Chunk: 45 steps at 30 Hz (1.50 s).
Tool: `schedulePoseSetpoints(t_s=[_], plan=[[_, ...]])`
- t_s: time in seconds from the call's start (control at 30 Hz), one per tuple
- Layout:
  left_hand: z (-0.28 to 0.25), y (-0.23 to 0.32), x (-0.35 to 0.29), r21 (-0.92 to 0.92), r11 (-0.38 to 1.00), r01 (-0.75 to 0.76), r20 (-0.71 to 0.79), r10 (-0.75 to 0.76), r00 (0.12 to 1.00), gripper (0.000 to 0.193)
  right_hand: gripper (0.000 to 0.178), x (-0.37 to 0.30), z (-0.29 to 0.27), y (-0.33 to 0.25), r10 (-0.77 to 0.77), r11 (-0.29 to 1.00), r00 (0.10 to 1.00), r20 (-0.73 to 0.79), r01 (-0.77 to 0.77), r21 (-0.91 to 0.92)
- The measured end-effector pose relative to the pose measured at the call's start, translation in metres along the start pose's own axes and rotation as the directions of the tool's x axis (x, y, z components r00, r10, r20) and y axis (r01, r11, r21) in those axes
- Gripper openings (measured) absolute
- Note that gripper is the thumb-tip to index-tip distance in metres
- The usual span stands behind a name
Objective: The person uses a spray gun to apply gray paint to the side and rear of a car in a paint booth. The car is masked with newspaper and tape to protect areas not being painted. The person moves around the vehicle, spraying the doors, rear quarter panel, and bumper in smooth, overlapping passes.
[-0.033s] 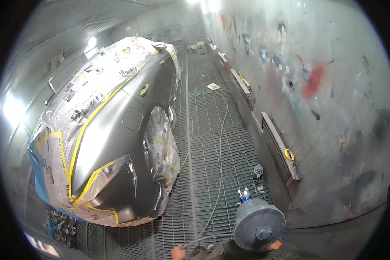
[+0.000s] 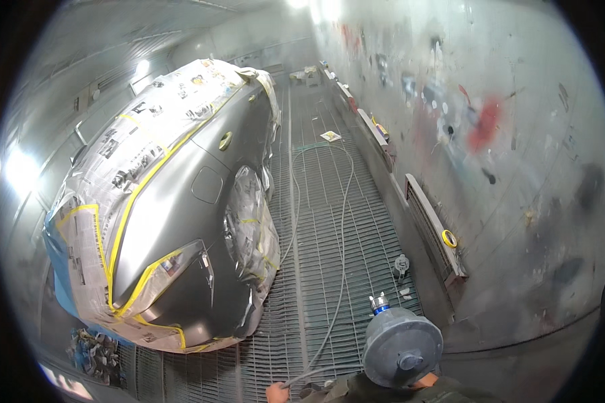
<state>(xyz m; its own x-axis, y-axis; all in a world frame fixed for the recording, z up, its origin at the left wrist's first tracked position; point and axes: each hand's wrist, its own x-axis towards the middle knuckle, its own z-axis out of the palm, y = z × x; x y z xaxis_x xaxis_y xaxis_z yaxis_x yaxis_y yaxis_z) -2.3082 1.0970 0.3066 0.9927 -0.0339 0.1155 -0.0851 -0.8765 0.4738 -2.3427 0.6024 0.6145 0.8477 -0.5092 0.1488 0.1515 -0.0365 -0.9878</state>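
Note:
At the lower right a paint spray gun point(image 2: 381, 310) points away from me, with a large grey lidded cup point(image 2: 403, 346) on top and a blue ring behind its silver nozzle. My right hand point(image 2: 425, 381) holds the gun from below; most of it is hidden by the cup. At the lower edge my left hand point(image 2: 276, 392) is closed around the thin grey air hose point(image 2: 323, 369). Ahead on the left stands a car point(image 2: 168, 215) with bare grey side panels. Newspaper point(image 2: 91, 252) and yellow masking tape point(image 2: 129, 213) cover its upper part and edges, and wrapping point(image 2: 249, 225) covers the wheel.
The hose runs in a loop along the slatted floor grating point(image 2: 316, 242). On the right, a paint-spotted wall point(image 2: 504, 201) has a low ledge point(image 2: 423, 208) with a yellow tape roll point(image 2: 449, 238). A small grey fitting point(image 2: 401, 265) lies nearby; crumpled waste point(image 2: 94, 356) sits at lower left.

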Motion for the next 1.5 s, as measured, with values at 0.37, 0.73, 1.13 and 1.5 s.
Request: schedulePoseSetpoints(t_s=[0.37,0.73,1.13,1.5], plan=[[-0.080,-0.069,-0.057,0.114,0.871,0.477,0.420,-0.478,0.772,0.017,0.046,-0.103,0.084,-0.004,-0.006,0.999,0.998,0.061,0.008,-0.034],[-0.073,-0.031,-0.074,-0.042,0.940,0.338,0.502,-0.273,0.821,0.017,0.039,-0.114,0.081,-0.006,-0.070,0.996,0.982,0.176,0.078,-0.036],[-0.147,0.354,0.066,-0.862,0.499,-0.090,0.448,0.832,0.327,0.041,0.035,-0.072,0.077,-0.061,-0.156,0.987,0.973,0.167,0.158,0.001],[-0.137,0.375,0.072,-0.820,0.566,-0.090,0.551,0.822,0.145,0.041,0.034,-0.076,0.074,-0.087,-0.015,0.984,0.997,0.082,0.000,0.180]])
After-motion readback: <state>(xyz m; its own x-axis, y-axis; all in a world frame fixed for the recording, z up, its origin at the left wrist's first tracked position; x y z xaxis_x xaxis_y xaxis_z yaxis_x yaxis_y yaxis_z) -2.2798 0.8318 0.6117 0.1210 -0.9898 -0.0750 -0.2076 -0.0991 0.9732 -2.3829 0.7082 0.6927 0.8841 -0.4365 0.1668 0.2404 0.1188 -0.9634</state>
